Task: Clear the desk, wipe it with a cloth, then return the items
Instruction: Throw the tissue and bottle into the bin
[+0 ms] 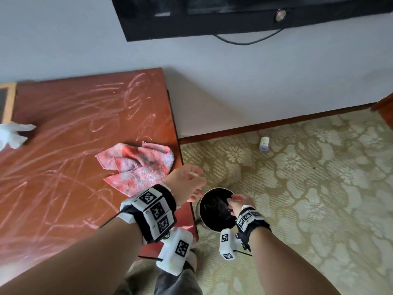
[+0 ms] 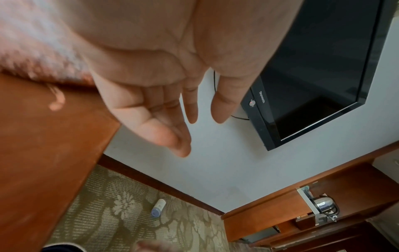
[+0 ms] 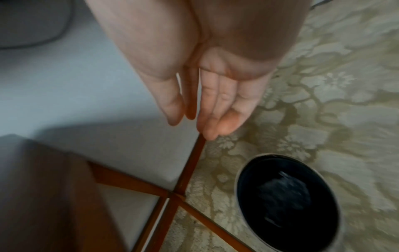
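Both hands hang over the bin [image 1: 214, 209] on the carpet [image 1: 308, 188], just off the desk's [image 1: 74, 145] corner. The left hand [image 1: 187, 184] is at about 11 o'clock from the bin's mouth, with fingers straight and loosely apart and nothing in them, and the right hand [image 1: 238, 204] is over the rim at 2 o'clock, equally slack and empty. The pink cloth [image 1: 138, 165] lies crumpled on the desk near its right edge, at 10 o'clock from the left hand and just beside it. Streaks of smeared residue cross most of the wood, so I judge the wiping unfinished. To do it well, I would take the cloth up flat under the palm, work from the far wall edge toward the body in overlapping passes, and refold to a clean face when it loads up. A white tissue [image 1: 12, 135] sits at the desk's left edge, and a small bottle [image 1: 264, 143] lies on the carpet at 1 o'clock from the bin.
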A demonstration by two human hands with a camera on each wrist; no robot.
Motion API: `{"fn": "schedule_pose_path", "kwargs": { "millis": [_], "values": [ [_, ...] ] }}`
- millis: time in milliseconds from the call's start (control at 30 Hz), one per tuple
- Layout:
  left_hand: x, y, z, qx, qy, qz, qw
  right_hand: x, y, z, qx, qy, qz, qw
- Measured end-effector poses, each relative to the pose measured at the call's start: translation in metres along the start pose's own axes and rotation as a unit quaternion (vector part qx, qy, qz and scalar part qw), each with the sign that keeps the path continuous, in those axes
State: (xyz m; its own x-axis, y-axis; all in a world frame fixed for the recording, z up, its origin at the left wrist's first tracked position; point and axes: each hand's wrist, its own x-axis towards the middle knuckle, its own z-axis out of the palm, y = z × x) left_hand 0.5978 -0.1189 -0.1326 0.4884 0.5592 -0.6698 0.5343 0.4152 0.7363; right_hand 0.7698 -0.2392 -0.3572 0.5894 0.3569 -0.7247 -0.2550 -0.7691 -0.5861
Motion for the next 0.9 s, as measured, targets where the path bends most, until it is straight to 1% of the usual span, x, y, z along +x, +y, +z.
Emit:
{"fn": "schedule_pose_path", "kwargs": {
  "millis": [100,200,300,400,500,567,667,800,900],
  "values": [
    [-0.02,0.006,-0.023,-0.019,0.012,0.017,1.0,-0.045,-0.062,0.0,-0.043,0.005,-0.093,0.995],
    [-0.042,0.01,-0.052,-0.049,0.024,0.034,0.998,-0.094,-0.119,0.007,-0.079,-0.003,-0.173,0.982],
    [-0.069,0.011,-0.091,-0.077,0.036,0.064,0.994,-0.144,-0.178,0.023,-0.083,-0.007,-0.225,0.971],
    [-0.097,0.005,-0.141,-0.084,0.058,0.096,0.99,-0.198,-0.233,0.052,-0.116,-0.002,-0.296,0.948],
    [-0.124,-0.007,-0.196,-0.118,0.086,0.116,0.982,-0.25,-0.271,0.1,-0.12,-0.016,-0.353,0.928],
    [-0.143,-0.018,-0.235,-0.132,0.106,0.128,0.977,-0.279,-0.285,0.141,-0.131,-0.029,-0.375,0.917],
    [-0.171,-0.042,-0.292,-0.148,0.135,0.14,0.97,-0.316,-0.293,0.212,-0.161,-0.063,-0.392,0.903],
    [-0.207,-0.08,-0.365,-0.174,0.179,0.134,0.959,-0.36,-0.29,0.306,-0.21,-0.108,-0.406,0.883],
    [-0.23,-0.109,-0.411,-0.189,0.214,0.123,0.95,-0.393,-0.282,0.367,-0.239,-0.137,-0.423,0.863]
  ]
}}
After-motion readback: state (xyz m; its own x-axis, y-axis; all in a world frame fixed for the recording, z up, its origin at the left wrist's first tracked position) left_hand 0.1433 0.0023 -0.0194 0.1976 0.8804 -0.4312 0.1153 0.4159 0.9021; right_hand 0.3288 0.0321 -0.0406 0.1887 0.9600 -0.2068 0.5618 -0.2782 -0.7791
